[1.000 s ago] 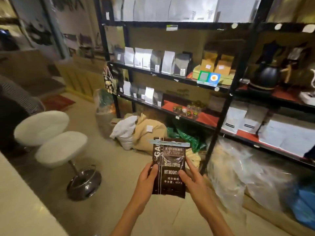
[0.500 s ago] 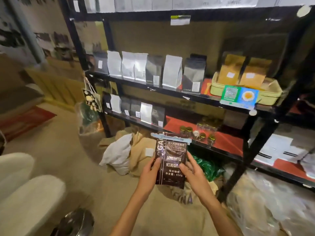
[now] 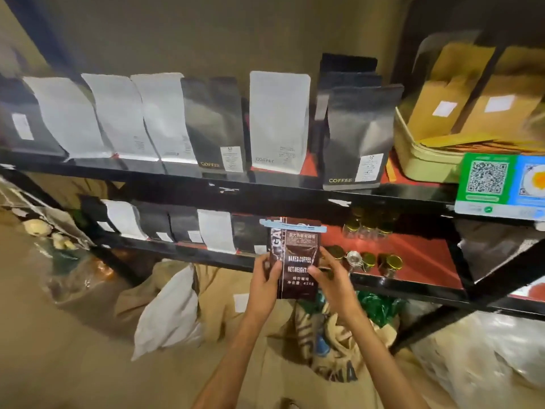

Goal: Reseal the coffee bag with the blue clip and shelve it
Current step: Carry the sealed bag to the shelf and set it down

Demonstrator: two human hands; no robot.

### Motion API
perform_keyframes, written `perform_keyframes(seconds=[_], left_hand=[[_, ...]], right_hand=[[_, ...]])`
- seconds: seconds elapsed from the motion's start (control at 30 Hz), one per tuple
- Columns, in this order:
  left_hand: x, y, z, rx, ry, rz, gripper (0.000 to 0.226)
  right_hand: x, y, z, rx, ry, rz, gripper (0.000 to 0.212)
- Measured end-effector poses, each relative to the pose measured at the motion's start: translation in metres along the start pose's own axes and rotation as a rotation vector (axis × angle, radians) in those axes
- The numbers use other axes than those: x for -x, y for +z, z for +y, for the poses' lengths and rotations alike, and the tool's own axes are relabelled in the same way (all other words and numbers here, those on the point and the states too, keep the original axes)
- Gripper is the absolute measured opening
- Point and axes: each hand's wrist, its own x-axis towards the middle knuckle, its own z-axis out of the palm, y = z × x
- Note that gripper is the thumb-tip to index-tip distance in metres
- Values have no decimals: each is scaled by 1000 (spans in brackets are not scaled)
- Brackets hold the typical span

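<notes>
The coffee bag (image 3: pixel 295 261) stands upright between the left hand (image 3: pixel 264 280) and right hand (image 3: pixel 331 278), before the lower shelf (image 3: pixel 413 255); the clip (image 3: pixel 292 225) lies across its top; small jars (image 3: pixel 368 259) sit just right; sacks (image 3: pixel 324 364) lie below.

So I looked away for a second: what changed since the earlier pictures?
The person closed in on the shelves, bringing the coffee bag up in front of the lower shelf. Unchanged: both hands, left hand and right hand, hold it upright, blue clip across its top.

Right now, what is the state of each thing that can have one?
Coffee bag: upright, held in both hands, not yet shelved.
Clip: clamped across the bag top.
Left hand: gripping the bag.
Right hand: gripping the bag.
Jars: lids on.
</notes>
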Motion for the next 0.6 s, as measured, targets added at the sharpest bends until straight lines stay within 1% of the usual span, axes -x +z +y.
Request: perform_keyframes(seconds=[0.07,0.13,0.23,0.33,0.43,0.6], left_hand=[[-37,-5,-8,-4,-1,-29,26],[-68,-8,-28,-39,41,-43,26],[-99,-6,-58,-77,98,-68,26],[-115,0,-79,-122,167,-36,29],[-131,8,-105,-170,136,-10,39],[-147,18,-135,-138,202,116,41]], right_hand=[[-30,16,3,37,11,83,52],[-52,28,15,49,-1,158,56],[-78,39,50,115,-42,240,60],[-91,45,76,152,-68,336,62],[-105,50,103,300,-117,428,61],[-124,52,124,366,-179,449,61]])
